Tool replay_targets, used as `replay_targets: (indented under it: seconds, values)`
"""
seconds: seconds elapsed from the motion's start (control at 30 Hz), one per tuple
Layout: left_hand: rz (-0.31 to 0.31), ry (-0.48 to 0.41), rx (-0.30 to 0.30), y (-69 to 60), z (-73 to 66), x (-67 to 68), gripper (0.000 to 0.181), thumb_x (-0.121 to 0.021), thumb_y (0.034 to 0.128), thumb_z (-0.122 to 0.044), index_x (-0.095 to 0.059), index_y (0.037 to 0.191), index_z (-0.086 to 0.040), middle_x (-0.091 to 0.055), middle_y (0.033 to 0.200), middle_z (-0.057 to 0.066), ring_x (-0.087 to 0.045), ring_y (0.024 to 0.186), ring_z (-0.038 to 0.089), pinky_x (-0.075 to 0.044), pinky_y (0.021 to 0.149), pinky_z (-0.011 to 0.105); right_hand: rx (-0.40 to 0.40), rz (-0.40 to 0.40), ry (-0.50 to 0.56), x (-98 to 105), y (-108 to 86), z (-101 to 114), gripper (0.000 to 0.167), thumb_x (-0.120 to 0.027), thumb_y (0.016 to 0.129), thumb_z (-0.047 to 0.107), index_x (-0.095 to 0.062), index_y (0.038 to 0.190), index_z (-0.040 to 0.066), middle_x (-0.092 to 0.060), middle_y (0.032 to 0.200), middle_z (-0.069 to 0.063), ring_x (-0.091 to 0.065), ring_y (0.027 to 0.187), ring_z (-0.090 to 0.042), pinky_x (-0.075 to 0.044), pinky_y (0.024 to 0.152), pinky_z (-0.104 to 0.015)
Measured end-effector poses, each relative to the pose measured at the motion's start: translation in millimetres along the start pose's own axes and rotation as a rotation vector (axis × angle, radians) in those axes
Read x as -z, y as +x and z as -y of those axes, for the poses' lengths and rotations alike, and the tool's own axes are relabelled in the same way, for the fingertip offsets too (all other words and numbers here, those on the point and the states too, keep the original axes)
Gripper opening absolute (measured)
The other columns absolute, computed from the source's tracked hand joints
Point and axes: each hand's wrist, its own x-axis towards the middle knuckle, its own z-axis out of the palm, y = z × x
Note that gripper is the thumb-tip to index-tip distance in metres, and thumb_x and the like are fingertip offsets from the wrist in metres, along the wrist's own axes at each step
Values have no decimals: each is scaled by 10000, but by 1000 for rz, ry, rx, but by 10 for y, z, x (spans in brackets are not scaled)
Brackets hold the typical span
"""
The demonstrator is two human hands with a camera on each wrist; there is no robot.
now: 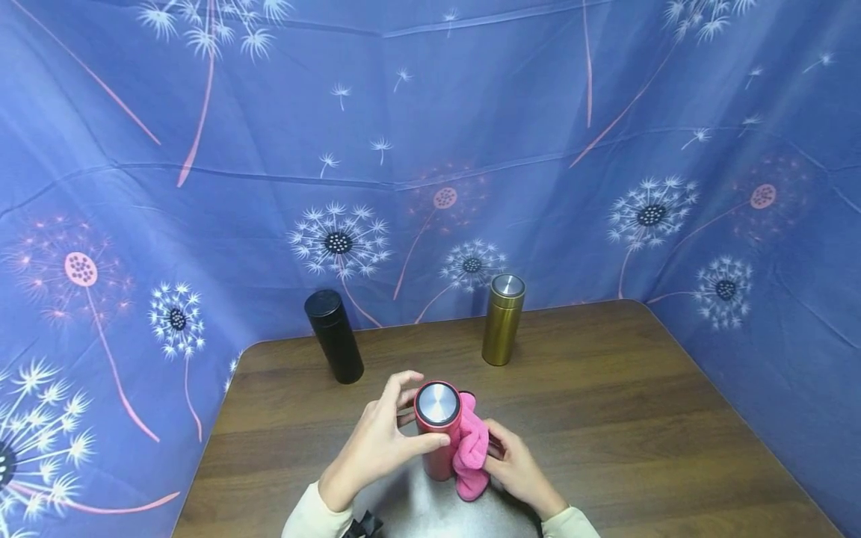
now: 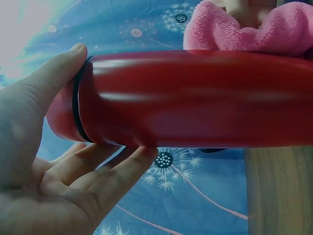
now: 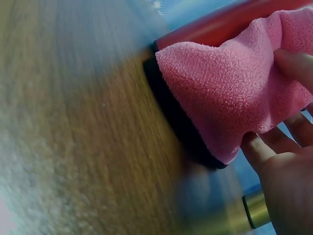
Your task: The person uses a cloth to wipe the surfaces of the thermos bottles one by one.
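A red thermos flask (image 1: pixel 440 462) with a silver-topped lid stands upright over the table. My left hand (image 1: pixel 377 444) grips it near the top, thumb on one side and fingers on the other; the left wrist view shows this grip beside the black ring below the lid. On the flask's right side lies a fluffy pink cloth (image 1: pixel 472 448), which my right hand (image 1: pixel 521 472) holds between thumb and fingers. In the right wrist view the cloth lies against the flask's lower part, with a dark strip (image 3: pixel 178 117) along its edge.
At the back left of the brown wooden table (image 1: pixel 639 418) stands a black flask (image 1: pixel 336 340). A gold flask (image 1: pixel 501 325) with a silver-topped lid stands at the back right. Behind the table hangs a blue dandelion-print cloth (image 1: pixel 538 90). A small black object (image 1: pixel 365 525) shows by the left sleeve.
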Motion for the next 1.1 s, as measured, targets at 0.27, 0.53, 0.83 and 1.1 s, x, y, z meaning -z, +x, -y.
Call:
replay_targets:
  seconds: [0.27,0.53,0.83,1.1]
  values:
    - [-33,-23,-80,-25,50,3,662,-901,745,-329,-573,1311,-226,-603,1194,-79,-616,1111,153,-560,878,290,76,-26,-12,23,120,159,420,-610,849,-222,-586,1236,-60,-643,1166,-56,-599,1122,-119,-509,958,-253]
    - [-41,11,-109,-42,19,39,708,-883,781,-253,-572,1402,-112,-558,1184,-1,-656,845,137,-599,698,276,93,-59,-71,106,399,515,431,-628,839,-219,-592,1238,-62,-654,1182,-4,-616,1112,-109,-523,931,-245]
    - [-78,26,-179,-81,-4,44,650,-857,803,-112,-568,1384,-86,-633,1241,6,-632,1067,189,-597,780,300,222,-52,-85,138,592,820,502,-627,795,-268,-592,1250,-58,-629,1208,-107,-603,1132,-168,-506,967,-267]
    - [-104,170,-197,-68,-48,-32,732,-861,799,-360,-556,1392,-58,-606,1279,-44,-633,1050,112,-578,818,275,300,-47,-88,111,698,984,537,-668,770,-273,-601,1256,-56,-600,1254,-163,-565,1209,-225,-471,1033,-321]
